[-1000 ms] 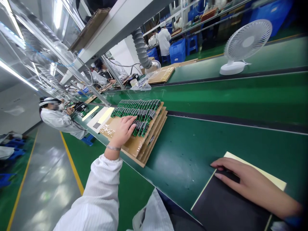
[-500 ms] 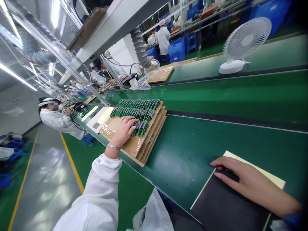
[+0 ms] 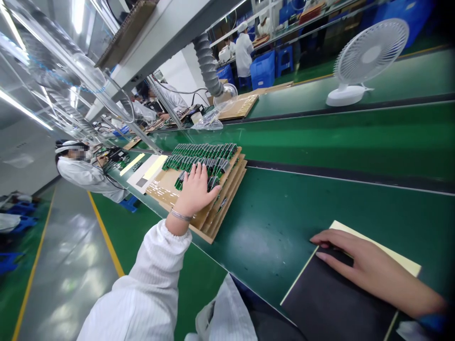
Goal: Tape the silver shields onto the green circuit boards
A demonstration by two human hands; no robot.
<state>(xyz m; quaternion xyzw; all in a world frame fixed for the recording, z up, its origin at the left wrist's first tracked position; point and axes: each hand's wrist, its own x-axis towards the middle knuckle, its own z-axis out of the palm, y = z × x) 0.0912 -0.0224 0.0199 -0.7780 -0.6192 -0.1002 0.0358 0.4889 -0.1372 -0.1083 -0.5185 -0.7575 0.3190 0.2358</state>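
Observation:
My left hand (image 3: 197,187) lies with spread fingers over the front row of small green circuit boards (image 3: 204,150); fingertips and thumb seem to touch the boards, though the palm hides part of that row. The boards stand in rows on a stack of cardboard sheets (image 3: 202,222), the top one covered with shiny tape. At the lower right, my right hand (image 3: 355,265) rests on a black sheet (image 3: 337,303) lying over pale yellow paper (image 3: 401,260). Its thumb and forefinger are stretched out and apart; the other fingers are mostly hidden.
A white fan (image 3: 369,59) stands beyond the green belt (image 3: 341,137). White and yellow sheets (image 3: 151,170) lie left of the stack. Overhead runs a metal beam (image 3: 167,47), with a grey duct hose (image 3: 208,68) hanging down. A co-worker (image 3: 85,173) sits farther along the bench.
My left hand has shifted right across the front row, and its curled fingers have straightened and spread. Boards now show to its left. My right hand stays in place.

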